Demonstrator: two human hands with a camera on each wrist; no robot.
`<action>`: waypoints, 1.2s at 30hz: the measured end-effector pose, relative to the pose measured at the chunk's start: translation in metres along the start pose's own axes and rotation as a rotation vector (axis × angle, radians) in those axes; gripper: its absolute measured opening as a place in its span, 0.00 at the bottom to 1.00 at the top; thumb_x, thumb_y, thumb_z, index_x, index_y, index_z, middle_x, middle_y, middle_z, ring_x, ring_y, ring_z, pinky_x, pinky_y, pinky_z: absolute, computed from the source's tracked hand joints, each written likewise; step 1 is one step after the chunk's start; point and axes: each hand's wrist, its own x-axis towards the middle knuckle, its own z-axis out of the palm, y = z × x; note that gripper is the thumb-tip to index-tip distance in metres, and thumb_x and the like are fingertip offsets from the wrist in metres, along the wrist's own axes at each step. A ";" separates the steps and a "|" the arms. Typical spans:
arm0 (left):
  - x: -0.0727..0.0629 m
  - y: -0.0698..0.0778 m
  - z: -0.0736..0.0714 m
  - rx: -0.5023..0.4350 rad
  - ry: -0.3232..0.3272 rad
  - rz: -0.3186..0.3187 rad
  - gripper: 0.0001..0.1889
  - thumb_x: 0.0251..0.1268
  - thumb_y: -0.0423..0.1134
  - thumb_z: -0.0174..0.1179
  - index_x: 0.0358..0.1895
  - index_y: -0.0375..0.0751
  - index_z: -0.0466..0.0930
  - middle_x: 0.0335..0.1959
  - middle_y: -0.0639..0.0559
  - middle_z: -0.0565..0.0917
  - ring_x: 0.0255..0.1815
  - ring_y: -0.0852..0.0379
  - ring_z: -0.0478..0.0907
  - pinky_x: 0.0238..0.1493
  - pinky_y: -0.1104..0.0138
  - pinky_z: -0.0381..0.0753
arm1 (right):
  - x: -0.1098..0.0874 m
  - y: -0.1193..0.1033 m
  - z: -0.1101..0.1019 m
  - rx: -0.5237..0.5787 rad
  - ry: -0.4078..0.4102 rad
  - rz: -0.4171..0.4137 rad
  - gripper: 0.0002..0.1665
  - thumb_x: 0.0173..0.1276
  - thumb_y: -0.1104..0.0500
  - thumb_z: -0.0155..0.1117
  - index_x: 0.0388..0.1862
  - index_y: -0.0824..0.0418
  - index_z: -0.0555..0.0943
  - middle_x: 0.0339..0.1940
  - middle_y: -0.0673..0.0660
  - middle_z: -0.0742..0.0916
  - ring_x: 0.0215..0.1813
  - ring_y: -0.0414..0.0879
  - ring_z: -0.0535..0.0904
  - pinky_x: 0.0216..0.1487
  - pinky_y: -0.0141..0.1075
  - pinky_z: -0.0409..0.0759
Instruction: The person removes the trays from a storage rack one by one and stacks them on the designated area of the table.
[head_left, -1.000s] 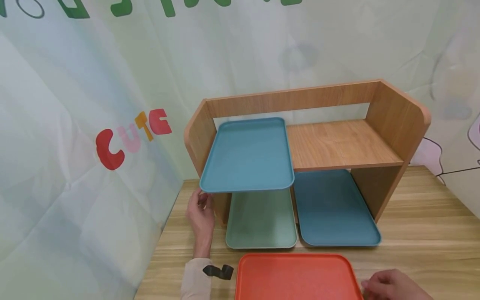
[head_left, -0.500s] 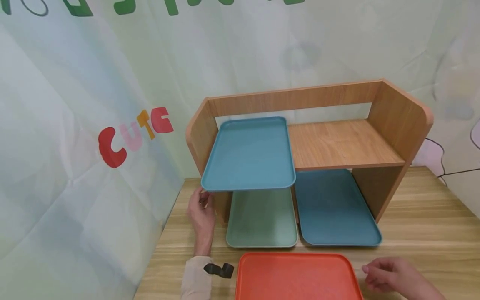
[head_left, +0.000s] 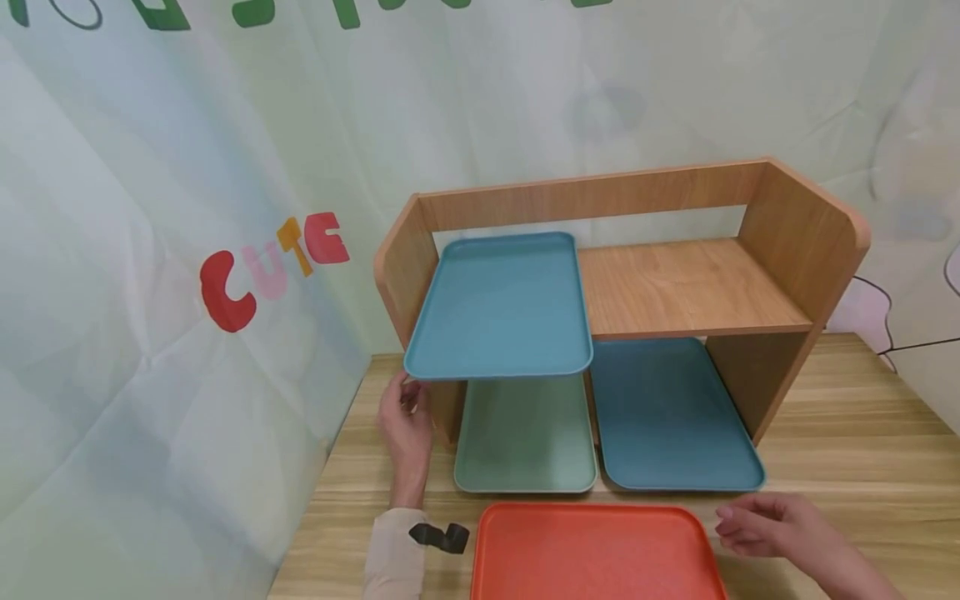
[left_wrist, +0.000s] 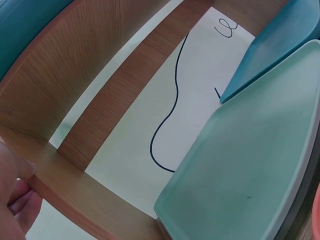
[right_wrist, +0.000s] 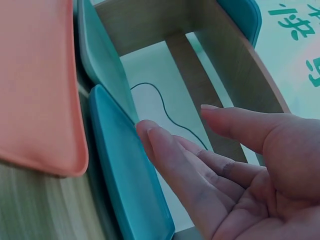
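Note:
My left hand (head_left: 406, 425) grips the front edge of the left side panel of a wooden desk shelf (head_left: 690, 283), just below a light blue tray (head_left: 498, 304). In the left wrist view, the fingers (left_wrist: 25, 205) and thumb lie on either side of that panel. The light blue tray rests on the upper board's left half. Underneath, a green tray (head_left: 525, 437) sits in the left compartment and a darker blue tray (head_left: 675, 417) in the right one. My right hand (head_left: 780, 529) hovers beside a red tray (head_left: 596, 550), holding nothing, thumb apart from loosely bent fingers.
The shelf stands on a wood-grain table (head_left: 892, 467), with the red tray at its near side, cut off by the frame. A printed cloth (head_left: 225, 167) hangs close behind and to the left. The lower trays stick out past the shelf's front.
My right hand has come up and forward beside the red tray, nearer the darker blue tray's front corner. The left hand stays at the side panel, and the trays have not moved.

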 end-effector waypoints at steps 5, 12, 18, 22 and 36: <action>0.001 0.001 0.000 0.001 0.000 -0.005 0.14 0.58 0.23 0.61 0.47 0.38 0.80 0.35 0.39 0.85 0.33 0.46 0.83 0.37 0.53 0.87 | 0.001 -0.010 -0.001 0.030 -0.012 -0.027 0.33 0.74 0.51 0.52 0.57 0.83 0.68 0.45 0.65 0.86 0.46 0.52 0.85 0.48 0.44 0.85; 0.001 0.002 0.000 0.000 -0.008 -0.026 0.14 0.59 0.23 0.61 0.48 0.38 0.80 0.35 0.39 0.84 0.34 0.46 0.83 0.39 0.53 0.87 | 0.003 -0.020 -0.001 0.037 0.006 -0.057 0.34 0.74 0.50 0.52 0.59 0.82 0.68 0.48 0.66 0.86 0.48 0.53 0.85 0.50 0.45 0.84; 0.002 0.001 0.001 0.018 -0.007 -0.032 0.15 0.58 0.22 0.61 0.47 0.38 0.80 0.35 0.40 0.84 0.34 0.47 0.83 0.39 0.54 0.87 | 0.003 -0.027 0.003 0.050 0.046 -0.072 0.33 0.74 0.49 0.52 0.59 0.80 0.68 0.48 0.64 0.86 0.48 0.50 0.85 0.51 0.44 0.84; 0.001 0.003 0.001 0.019 -0.013 -0.041 0.14 0.57 0.23 0.61 0.47 0.38 0.80 0.35 0.41 0.84 0.34 0.47 0.83 0.40 0.56 0.87 | 0.004 -0.033 0.006 0.049 0.077 -0.101 0.32 0.74 0.50 0.52 0.59 0.80 0.69 0.47 0.62 0.87 0.47 0.48 0.85 0.51 0.42 0.84; 0.002 0.004 0.001 0.015 -0.004 -0.030 0.14 0.57 0.22 0.60 0.46 0.37 0.80 0.36 0.40 0.84 0.33 0.47 0.84 0.38 0.56 0.87 | 0.010 -0.052 0.012 0.094 0.105 -0.190 0.26 0.74 0.52 0.52 0.57 0.74 0.73 0.44 0.53 0.88 0.47 0.45 0.86 0.50 0.37 0.85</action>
